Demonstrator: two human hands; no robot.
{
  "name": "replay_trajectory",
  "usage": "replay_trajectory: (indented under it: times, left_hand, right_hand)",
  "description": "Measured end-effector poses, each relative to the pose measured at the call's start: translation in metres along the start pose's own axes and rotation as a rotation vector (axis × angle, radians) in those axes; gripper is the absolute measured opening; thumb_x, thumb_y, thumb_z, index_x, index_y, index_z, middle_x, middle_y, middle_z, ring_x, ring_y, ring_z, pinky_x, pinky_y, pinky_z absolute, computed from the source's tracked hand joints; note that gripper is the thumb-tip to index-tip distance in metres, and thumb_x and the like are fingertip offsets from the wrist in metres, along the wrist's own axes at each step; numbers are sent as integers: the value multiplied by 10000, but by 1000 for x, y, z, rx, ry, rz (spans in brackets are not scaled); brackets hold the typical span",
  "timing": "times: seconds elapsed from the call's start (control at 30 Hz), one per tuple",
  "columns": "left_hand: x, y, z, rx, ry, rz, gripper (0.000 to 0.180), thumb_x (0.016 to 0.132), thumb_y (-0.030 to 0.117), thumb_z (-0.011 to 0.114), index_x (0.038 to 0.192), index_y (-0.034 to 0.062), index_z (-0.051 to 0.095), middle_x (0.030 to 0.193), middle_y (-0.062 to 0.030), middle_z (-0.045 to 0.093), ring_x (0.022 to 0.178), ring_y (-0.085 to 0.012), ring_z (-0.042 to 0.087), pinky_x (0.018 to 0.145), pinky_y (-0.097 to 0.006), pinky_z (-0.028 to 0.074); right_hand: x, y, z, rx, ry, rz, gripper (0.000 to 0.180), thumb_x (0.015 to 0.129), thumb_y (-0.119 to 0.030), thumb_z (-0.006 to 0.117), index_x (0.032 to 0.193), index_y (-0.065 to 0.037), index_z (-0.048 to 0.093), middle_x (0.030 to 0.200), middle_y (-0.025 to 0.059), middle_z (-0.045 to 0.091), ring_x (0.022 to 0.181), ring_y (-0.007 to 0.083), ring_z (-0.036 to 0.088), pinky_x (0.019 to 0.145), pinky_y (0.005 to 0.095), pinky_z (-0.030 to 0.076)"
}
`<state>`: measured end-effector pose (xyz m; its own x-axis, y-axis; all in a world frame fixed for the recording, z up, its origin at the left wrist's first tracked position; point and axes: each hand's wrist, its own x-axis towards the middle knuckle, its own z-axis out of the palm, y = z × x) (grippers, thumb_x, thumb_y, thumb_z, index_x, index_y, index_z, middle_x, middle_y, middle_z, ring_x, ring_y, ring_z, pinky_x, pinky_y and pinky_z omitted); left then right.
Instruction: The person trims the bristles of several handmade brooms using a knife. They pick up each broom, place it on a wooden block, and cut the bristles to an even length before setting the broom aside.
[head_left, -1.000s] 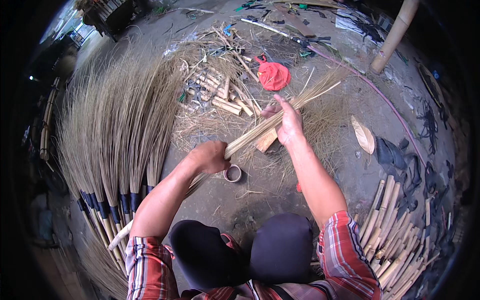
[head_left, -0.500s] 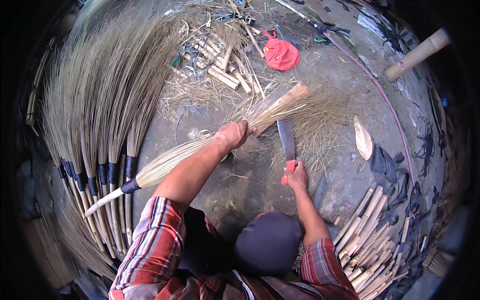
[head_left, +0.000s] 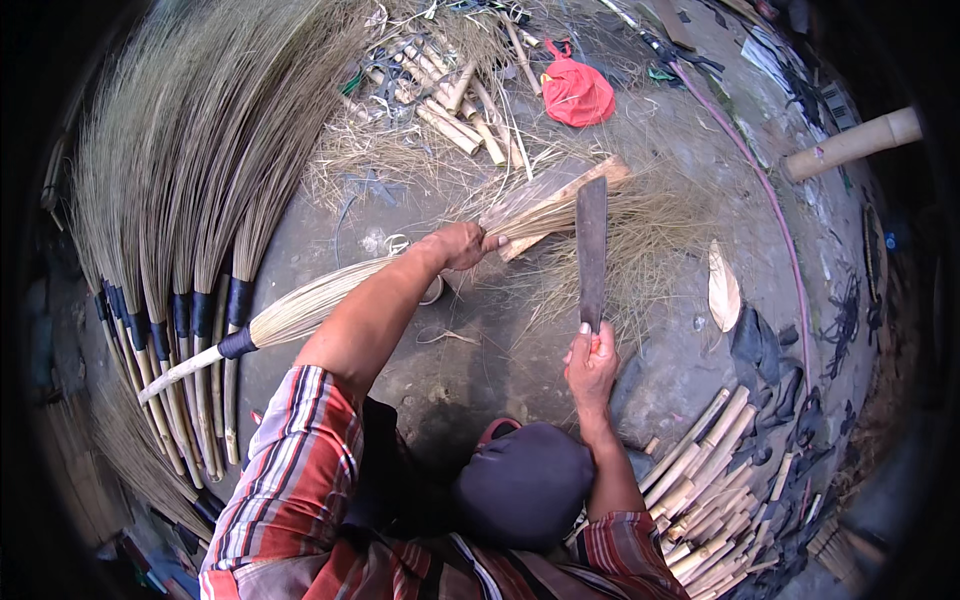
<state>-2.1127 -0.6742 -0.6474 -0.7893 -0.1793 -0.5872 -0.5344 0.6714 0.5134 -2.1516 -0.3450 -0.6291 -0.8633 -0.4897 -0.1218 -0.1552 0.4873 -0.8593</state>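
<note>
My left hand [head_left: 460, 247] is closed around the bristles of a grass broom [head_left: 315, 303]. The broom's pale handle, bound with a dark band, points to the lower left, and its bristle ends lie across a wooden board [head_left: 535, 195]. In my right hand [head_left: 591, 365] is a machete [head_left: 592, 250], gripped by its red handle. Its dark blade stands raised over the bristles, pointing away from me; whether it touches them I cannot tell. Loose grass trimmings [head_left: 650, 240] spread around the board.
Several finished brooms [head_left: 190, 210] lie side by side at the left. Cut bamboo pieces [head_left: 455, 105] are heaped at the far middle, beside a red plastic bag [head_left: 577, 92]. More bamboo sticks [head_left: 700, 500] are stacked at the lower right. A thick bamboo pole [head_left: 850, 143] juts in at the right.
The machete has been lifted from beside the bristles to above them, its blade now upright in view. My left hand keeps its hold on the broom. The whole view has shifted slightly.
</note>
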Motion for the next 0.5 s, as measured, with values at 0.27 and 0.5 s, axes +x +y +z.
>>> replay_trajectory:
  times: [0.27, 0.5]
  left_hand:
    - [-1, 1, -3, -20, -22, 0, 826, 1045, 688, 333, 952, -43, 706, 942, -289, 706, 955, -451, 682, 916, -491, 522]
    - [-8, 10, 7, 96, 98, -43, 712, 1076, 609, 338, 1081, -6, 696, 1065, -286, 714, 1063, -453, 680, 969, -513, 517]
  right_hand:
    - [76, -4, 37, -286, -47, -201, 185, 1040, -226, 559, 1033, -46, 519, 729, 188, 661, 649, 363, 690, 588, 438, 525]
    - [92, -19, 18, -217, -47, -235, 266, 1040, -282, 548, 954, -30, 528, 678, 206, 629, 645, 464, 652, 584, 516, 476]
